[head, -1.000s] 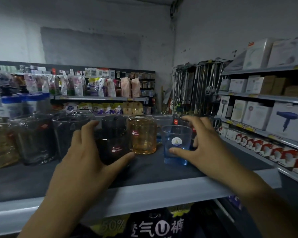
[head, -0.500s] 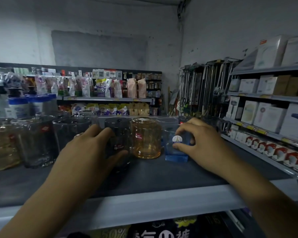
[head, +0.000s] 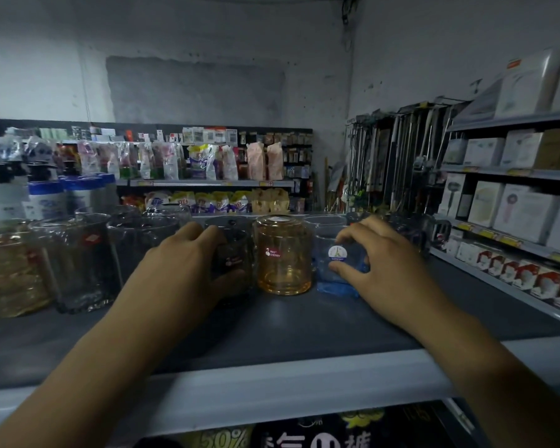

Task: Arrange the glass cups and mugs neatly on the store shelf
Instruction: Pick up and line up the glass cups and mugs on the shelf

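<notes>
On the dark shelf stands a row of glassware. My left hand wraps around a dark smoky glass cup, thumb at its front. Right of it an amber glass cup sits upside down, untouched. My right hand grips a small blue glass cup with a round white sticker, fingers over its top and thumb at its front. Clear glasses and another amber one line the left of the row.
More clear cups and dark mugs stand behind the front row. The shelf's pale front edge runs across below my arms. Boxed goods fill the side shelves at right; bottles stand at far left.
Both hands pushed their cups back toward the row: the dark cup now sits beside the amber one, and the blue cup stands closer to it. My right fingers closed over the blue cup's top.
</notes>
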